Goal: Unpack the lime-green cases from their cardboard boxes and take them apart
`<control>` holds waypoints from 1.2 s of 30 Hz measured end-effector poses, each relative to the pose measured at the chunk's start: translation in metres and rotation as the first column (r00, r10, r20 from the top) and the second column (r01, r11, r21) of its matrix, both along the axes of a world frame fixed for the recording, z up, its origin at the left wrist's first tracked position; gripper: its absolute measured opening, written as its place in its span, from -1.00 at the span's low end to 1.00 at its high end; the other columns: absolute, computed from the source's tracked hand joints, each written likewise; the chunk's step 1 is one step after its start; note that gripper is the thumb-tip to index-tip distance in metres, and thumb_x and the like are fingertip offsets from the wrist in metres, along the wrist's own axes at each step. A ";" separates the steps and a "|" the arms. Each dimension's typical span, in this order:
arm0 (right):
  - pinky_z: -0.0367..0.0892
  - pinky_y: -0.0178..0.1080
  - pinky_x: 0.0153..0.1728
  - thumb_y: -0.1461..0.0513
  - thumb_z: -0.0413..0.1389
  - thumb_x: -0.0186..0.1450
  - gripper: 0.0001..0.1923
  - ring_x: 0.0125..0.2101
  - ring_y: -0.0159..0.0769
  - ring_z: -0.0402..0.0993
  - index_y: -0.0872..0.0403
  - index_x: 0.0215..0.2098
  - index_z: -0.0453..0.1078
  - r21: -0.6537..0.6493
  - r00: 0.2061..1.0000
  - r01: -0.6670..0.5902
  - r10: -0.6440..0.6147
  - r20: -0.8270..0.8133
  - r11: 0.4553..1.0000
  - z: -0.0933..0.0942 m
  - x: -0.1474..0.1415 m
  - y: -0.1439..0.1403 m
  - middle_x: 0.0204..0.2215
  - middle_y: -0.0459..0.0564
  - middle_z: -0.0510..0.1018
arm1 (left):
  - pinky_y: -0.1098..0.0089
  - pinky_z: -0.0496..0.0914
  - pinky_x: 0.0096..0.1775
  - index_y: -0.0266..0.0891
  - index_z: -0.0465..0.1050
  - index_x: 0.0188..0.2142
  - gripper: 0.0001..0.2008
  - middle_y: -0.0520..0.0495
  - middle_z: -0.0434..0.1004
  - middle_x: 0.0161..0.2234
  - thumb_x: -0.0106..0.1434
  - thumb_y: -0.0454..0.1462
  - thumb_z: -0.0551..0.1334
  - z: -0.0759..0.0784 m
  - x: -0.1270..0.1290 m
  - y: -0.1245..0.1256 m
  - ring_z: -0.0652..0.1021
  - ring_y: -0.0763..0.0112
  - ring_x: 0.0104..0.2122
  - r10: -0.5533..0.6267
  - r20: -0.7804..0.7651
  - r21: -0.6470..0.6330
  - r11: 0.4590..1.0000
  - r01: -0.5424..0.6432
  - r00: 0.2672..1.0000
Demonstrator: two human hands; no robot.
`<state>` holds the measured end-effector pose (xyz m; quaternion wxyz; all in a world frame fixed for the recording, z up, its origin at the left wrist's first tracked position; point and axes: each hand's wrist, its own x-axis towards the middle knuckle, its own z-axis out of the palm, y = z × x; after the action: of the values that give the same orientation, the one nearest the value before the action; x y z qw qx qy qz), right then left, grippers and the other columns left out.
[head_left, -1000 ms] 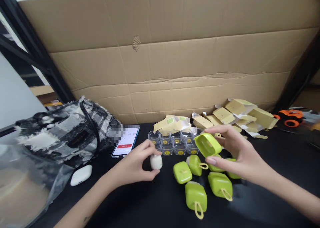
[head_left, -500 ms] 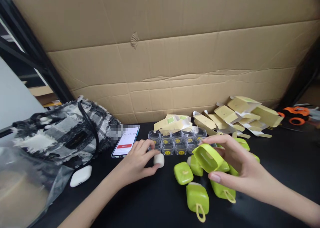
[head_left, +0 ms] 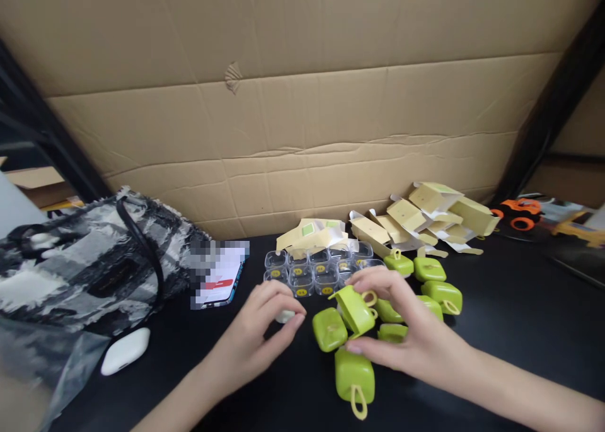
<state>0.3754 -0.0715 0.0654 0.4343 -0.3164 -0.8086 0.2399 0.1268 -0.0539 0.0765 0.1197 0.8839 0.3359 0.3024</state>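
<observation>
Between the thumb and fingers of my left hand (head_left: 267,325) is a small white cylindrical piece (head_left: 285,316), mostly hidden by the fingers. My right hand (head_left: 401,325) grips a green plastic case (head_left: 357,312) with a pale yellow loop, tilted, its hollow side turned toward my left hand. Just under it lie a rounded green case (head_left: 329,330) and another green case (head_left: 354,376) with its loop pointing at me. Several more green cases (head_left: 442,296) lie behind and beside my right hand. Clear plastic cups (head_left: 301,279) with yellow smiley stickers stand in rows beyond both hands.
Opened cream cardboard boxes (head_left: 420,221) are piled against the cardboard wall (head_left: 302,104). At left are a phone (head_left: 222,277), a white earbud case (head_left: 125,351), a black-and-white bag (head_left: 104,262) and a clear plastic bag (head_left: 51,369). An orange toy vehicle (head_left: 521,214) sits far right.
My right hand has brought the green case left and turned it, closer to my left hand. The white piece in my left hand is now more covered by the fingers. The view has shifted right.
</observation>
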 end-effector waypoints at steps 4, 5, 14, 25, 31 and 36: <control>0.27 -0.24 -0.01 0.31 0.19 0.21 -0.53 0.01 -0.24 0.26 -0.10 -0.05 0.06 0.096 0.998 -0.057 0.057 -0.002 0.994 0.000 -0.010 0.001 -0.07 -0.05 0.27 | 0.45 0.33 -0.35 -0.21 0.44 -0.35 -0.92 0.01 0.37 -0.38 0.24 -0.30 0.17 0.007 0.035 -0.014 0.42 0.43 -0.41 0.080 0.228 -0.345 0.938 0.004 0.970; 0.27 -0.23 0.00 0.32 0.18 0.21 -0.53 0.02 -0.24 0.26 -0.10 -0.03 0.06 0.103 0.997 -0.071 0.072 0.000 0.992 0.000 -0.010 0.000 -0.06 -0.04 0.26 | 0.45 0.33 -0.35 -0.21 0.45 -0.35 -0.94 0.00 0.39 -0.37 0.20 -0.30 0.20 0.007 0.042 -0.015 0.42 0.42 -0.40 0.126 0.288 -0.416 0.909 0.006 0.949; 0.38 -0.33 -0.25 0.26 0.12 0.29 -0.86 -0.34 -0.41 0.43 -0.01 -0.17 0.33 -0.204 0.984 -0.091 0.056 -0.170 0.975 0.005 0.002 0.002 -0.35 -0.11 0.44 | 0.42 0.39 -0.27 -0.20 0.52 -0.32 -0.88 0.00 0.52 -0.39 0.12 -0.25 0.30 -0.007 0.041 -0.017 0.50 0.38 -0.37 0.283 0.554 -0.608 0.780 0.149 0.783; 0.35 -0.34 -0.44 0.26 0.22 0.18 -0.77 -0.51 -0.44 0.41 0.08 -0.52 0.24 -0.426 0.901 -0.259 0.058 -0.430 0.867 -0.003 -0.009 -0.005 -0.50 -0.11 0.47 | 0.48 0.40 -0.27 -0.20 0.53 -0.35 -0.93 -0.01 0.46 -0.36 0.13 -0.35 0.30 -0.010 0.045 -0.027 0.48 0.40 -0.34 0.133 0.464 -0.443 0.891 0.099 0.876; 0.38 -0.33 -0.45 0.26 0.20 0.19 -0.79 -0.49 -0.42 0.42 0.08 -0.51 0.24 -0.377 0.919 -0.176 0.015 -0.393 0.909 -0.004 -0.014 -0.012 -0.47 -0.09 0.46 | 0.45 0.43 -0.27 -0.23 0.52 -0.40 -0.97 -0.04 0.48 -0.36 0.13 -0.35 0.29 -0.012 0.046 -0.026 0.50 0.38 -0.34 0.156 0.495 -0.473 0.874 0.114 0.855; 0.40 -0.30 -0.44 0.25 0.18 0.20 -0.80 -0.50 -0.41 0.44 0.07 -0.50 0.24 -0.382 0.919 -0.169 0.006 -0.394 0.909 -0.007 -0.017 -0.013 -0.45 -0.09 0.44 | 0.46 0.42 -0.26 -0.18 0.52 -0.36 -0.94 -0.03 0.48 -0.33 0.16 -0.34 0.27 -0.011 0.043 -0.030 0.50 0.37 -0.31 0.132 0.479 -0.401 0.913 0.082 0.868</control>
<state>0.3588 -0.0841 0.0583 0.4968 -0.3096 -0.6533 0.4801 0.1703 -0.0840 0.0652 0.3797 0.7268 0.3611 0.4440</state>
